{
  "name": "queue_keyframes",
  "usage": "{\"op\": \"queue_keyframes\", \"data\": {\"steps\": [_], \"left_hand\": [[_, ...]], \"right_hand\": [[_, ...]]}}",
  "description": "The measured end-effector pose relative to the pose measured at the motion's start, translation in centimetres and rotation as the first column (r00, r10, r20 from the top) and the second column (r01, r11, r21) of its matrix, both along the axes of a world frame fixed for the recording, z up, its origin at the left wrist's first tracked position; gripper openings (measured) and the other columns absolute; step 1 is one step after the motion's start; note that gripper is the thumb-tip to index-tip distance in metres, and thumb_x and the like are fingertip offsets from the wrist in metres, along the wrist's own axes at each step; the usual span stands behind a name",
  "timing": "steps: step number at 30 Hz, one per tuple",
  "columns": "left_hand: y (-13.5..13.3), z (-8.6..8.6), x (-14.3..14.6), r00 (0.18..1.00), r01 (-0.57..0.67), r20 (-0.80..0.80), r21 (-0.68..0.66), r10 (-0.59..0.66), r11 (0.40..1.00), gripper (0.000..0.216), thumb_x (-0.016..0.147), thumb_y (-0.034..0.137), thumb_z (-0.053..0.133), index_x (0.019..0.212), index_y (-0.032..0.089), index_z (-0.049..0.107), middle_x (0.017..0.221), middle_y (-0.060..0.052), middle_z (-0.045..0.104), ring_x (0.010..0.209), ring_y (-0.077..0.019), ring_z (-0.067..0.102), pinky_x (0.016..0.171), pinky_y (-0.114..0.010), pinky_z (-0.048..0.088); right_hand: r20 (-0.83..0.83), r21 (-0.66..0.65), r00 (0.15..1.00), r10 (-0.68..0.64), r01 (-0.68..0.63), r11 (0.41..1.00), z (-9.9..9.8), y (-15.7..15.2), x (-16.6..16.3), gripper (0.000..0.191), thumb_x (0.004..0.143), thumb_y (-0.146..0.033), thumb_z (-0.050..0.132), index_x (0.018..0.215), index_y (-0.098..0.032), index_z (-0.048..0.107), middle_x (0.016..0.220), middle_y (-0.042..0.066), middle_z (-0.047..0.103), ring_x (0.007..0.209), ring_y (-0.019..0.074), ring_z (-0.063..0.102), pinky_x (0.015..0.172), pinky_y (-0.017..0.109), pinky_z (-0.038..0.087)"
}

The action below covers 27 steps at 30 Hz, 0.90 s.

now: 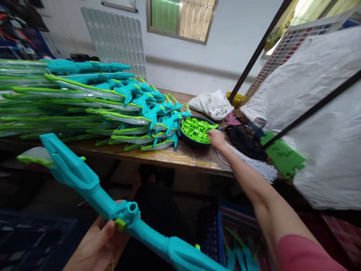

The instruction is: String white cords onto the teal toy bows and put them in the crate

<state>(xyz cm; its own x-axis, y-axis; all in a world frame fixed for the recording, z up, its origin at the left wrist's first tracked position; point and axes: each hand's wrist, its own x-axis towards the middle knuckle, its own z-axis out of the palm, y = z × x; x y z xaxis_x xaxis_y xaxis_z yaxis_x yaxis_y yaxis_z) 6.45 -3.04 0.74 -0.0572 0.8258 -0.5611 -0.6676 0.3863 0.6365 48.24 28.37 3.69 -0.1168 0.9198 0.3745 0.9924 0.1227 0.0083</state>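
My left hand point(97, 244) is closed around the teal handle of a toy sword point(84, 184), low in the view; its thumb rests by a small green button on the handle. The sword's blade end with a green edge points up and left. My right hand point(216, 138) reaches out to a dark bowl point(184, 138) full of small green plastic pieces point(196, 130) on the wooden table point(180, 156). Its fingers are bent into the pieces; whether they hold one is hidden.
A big stack of teal and green toy swords in clear sleeves point(84, 105) fills the table's left. White strings point(259, 167), a green plastic plate point(282, 154), a white bag point(213, 103) and a large white sack point(324, 124) lie right. A blue crate point(214, 233) sits below.
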Motion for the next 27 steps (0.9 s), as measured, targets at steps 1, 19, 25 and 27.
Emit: {"op": "queue_keyframes", "data": {"steps": [1,19,25,27], "left_hand": [[0.1,0.0,-0.3,0.998,-0.021,0.052,-0.024,0.022,0.999,0.058,0.057,0.035,0.095,0.109,0.025,0.072,0.112,-0.010,0.077,0.103,-0.0333,0.073,0.090,-0.043,0.063],[3.0,0.3,2.8,0.855,-0.219,0.518,0.400,-0.023,0.890,0.024,0.079,0.037,0.064,0.086,0.014,0.062,0.090,-0.006,0.053,0.092,-0.0216,0.056,0.090,-0.040,0.053],[0.5,-3.3,2.6,0.848,-0.008,0.512,0.266,-0.134,0.964,0.031,0.068,0.033,0.068,0.091,0.012,0.066,0.100,-0.011,0.059,0.094,-0.0254,0.060,0.085,-0.046,0.054],[0.5,-3.6,2.4,0.827,-0.043,0.552,0.249,-0.105,0.967,0.028,0.065,0.029,0.066,0.088,0.013,0.066,0.097,-0.010,0.059,0.091,-0.0234,0.060,0.085,-0.043,0.053]], "right_hand": [[0.022,-0.032,1.000,0.005,-0.004,0.999,0.3,1.4,0.0,0.024,0.099,-0.036,0.061,0.111,-0.015,0.065,0.111,0.007,0.067,0.100,0.0194,0.065,0.091,0.041,0.055],[-0.110,0.070,0.945,0.307,-0.300,0.951,2.1,-0.4,-2.6,0.040,0.098,-0.045,0.044,0.075,-0.020,0.066,0.088,0.015,0.066,0.081,0.0284,0.064,0.075,0.044,0.048],[-0.430,0.029,0.476,0.767,-0.842,0.539,2.5,-15.2,-14.3,0.015,0.098,-0.036,0.061,0.096,-0.027,0.073,0.104,0.005,0.070,0.092,0.0182,0.069,0.078,0.031,0.056],[-0.492,0.004,0.356,0.794,-0.912,0.411,2.6,-19.6,-18.0,0.017,0.100,-0.022,0.055,0.103,-0.025,0.071,0.109,0.006,0.067,0.094,0.0173,0.068,0.076,0.029,0.057]]}}
